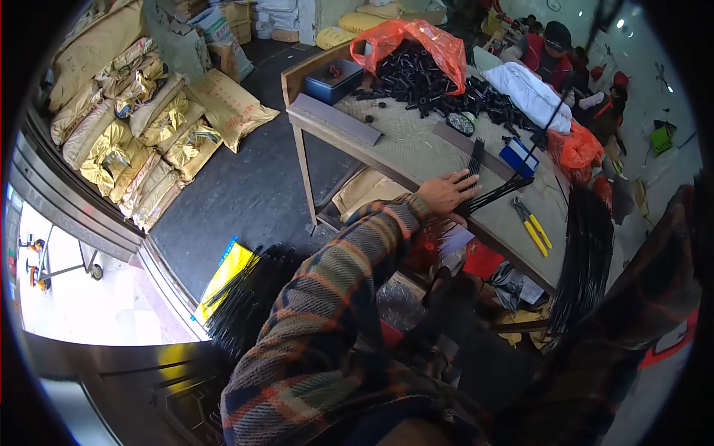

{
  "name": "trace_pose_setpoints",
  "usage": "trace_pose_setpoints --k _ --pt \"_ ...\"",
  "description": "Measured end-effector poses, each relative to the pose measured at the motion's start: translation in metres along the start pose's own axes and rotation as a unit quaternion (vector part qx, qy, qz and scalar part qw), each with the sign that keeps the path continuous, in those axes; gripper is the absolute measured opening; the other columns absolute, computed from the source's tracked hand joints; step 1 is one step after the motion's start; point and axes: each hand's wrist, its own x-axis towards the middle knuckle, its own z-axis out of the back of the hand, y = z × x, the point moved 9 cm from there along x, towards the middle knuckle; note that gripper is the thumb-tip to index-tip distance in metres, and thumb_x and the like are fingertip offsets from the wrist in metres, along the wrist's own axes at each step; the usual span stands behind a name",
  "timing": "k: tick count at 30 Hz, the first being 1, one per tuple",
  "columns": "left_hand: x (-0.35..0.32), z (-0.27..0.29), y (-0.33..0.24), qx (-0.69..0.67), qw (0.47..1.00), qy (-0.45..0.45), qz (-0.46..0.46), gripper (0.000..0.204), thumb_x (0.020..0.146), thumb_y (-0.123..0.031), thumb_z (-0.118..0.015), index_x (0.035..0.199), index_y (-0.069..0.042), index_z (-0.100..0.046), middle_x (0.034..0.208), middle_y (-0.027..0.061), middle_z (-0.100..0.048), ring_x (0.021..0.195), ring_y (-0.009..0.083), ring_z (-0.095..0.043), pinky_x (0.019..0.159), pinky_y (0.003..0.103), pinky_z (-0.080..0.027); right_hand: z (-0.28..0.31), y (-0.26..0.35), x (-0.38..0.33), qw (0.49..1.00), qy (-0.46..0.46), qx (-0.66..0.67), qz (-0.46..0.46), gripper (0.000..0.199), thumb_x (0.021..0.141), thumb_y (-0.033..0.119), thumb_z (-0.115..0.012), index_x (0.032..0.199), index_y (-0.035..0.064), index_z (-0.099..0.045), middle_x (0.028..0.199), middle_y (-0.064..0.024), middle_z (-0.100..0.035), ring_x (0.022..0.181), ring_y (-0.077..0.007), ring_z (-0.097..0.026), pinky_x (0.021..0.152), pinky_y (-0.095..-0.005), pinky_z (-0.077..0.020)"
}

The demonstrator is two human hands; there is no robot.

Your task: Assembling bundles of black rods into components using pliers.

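My left hand (444,195) lies palm down at the near edge of the worktable (401,152), with its fingers stretched out and spread. Its fingertips rest at a small bunch of thin black rods (497,195) lying across the tabletop. A pair of pliers with yellow handles (534,229) lies to the right of these rods. Beyond them stands a small blue box (518,157). My right arm shows only as a dark plaid sleeve (632,275) at the right; the hand itself is out of sight.
Black tubular parts (416,74) spill from an orange plastic bag (439,48) at the table's back. Long black rods (587,253) hang at its right end; more rods (256,297) stand at lower left. Sacks (141,126) are piled left. Another person (549,63) sits beyond the table.
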Motion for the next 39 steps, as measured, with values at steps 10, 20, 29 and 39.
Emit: trace_pose_setpoints --k 10,20,29,39 --pt "-0.127 0.065 0.058 -0.324 0.911 -0.073 0.244 0.044 0.086 -0.033 -0.047 0.114 0.000 -0.054 0.099 0.0177 -0.062 0.100 0.0263 -0.058 0.092 0.035 -0.041 -0.019 -0.001 -0.021 0.996 0.029 0.040 -0.068 0.023 0.090 0.019 -0.048 0.094 -0.0038 -0.051 0.084 -0.0135 -0.060 0.081 -0.0181 -0.064 0.066 -0.0239 -0.0517" --pt "-0.283 0.316 0.046 -0.509 0.735 -0.385 0.229 0.076 0.080 -0.058 -0.049 0.126 0.001 -0.040 0.115 0.0185 -0.054 0.100 0.0279 -0.058 0.087 0.039 -0.045 -0.108 -0.110 -0.030 0.991 0.055 0.064 -0.105 0.012 0.089 0.011 -0.050 0.084 0.0001 -0.051 0.072 -0.0091 -0.061 0.070 -0.0167 -0.066 0.056 -0.0248 -0.0506" --pt "-0.376 0.228 0.065 -0.419 0.658 -0.432 0.454 0.019 0.089 -0.015 -0.051 0.096 -0.001 -0.062 0.059 0.0004 -0.055 0.045 0.0015 -0.038 0.042 0.016 -0.025 -0.204 -0.226 -0.134 0.925 0.188 0.135 -0.300 0.010 0.085 0.009 -0.056 0.082 -0.0001 -0.054 0.069 -0.0051 -0.061 0.059 -0.0098 -0.058 0.053 -0.0225 -0.0463" --pt "-0.388 0.161 0.090 -0.454 0.569 -0.344 0.594 0.021 0.087 -0.019 -0.048 0.101 -0.005 -0.056 0.056 -0.0004 -0.052 0.043 0.0023 -0.032 0.043 0.018 -0.023 -0.076 -0.482 -0.086 0.949 0.056 -0.181 -0.253 0.011 0.077 0.011 -0.057 0.079 0.0031 -0.065 0.074 -0.0117 -0.064 0.072 -0.0213 -0.063 0.064 -0.0324 -0.0482"
